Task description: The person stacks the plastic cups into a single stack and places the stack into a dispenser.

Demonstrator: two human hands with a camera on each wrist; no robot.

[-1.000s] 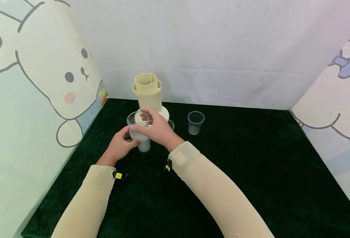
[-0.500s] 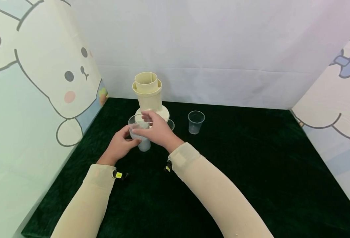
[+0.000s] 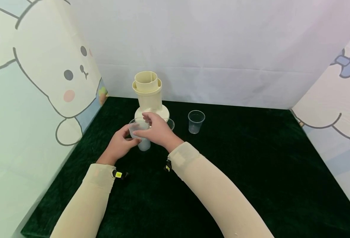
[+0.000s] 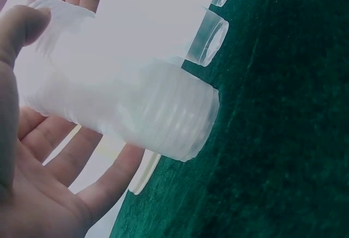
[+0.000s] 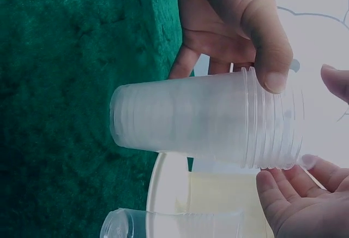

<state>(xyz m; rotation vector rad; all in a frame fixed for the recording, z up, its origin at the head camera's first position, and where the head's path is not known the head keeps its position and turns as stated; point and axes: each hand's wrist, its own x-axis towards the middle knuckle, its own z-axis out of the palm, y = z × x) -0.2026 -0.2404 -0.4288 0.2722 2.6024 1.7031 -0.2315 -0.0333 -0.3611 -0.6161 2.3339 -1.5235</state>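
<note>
Toward the far-left corner of the green worktop (image 3: 237, 165), the left hand (image 3: 120, 146) grips the stacked cups (image 3: 144, 145), mouths up, by their upper end, apparently steadying them where the right hand (image 3: 158, 131) also touches, its own grip unclear.

A clear plastic cup (image 3: 137, 125) sinks lower into the stack of cups (image 3: 144, 144), its rim (held higher above the others a second ago) now close to theirs, the right grip (image 3: 158, 130) having come slightly down with it.
</note>
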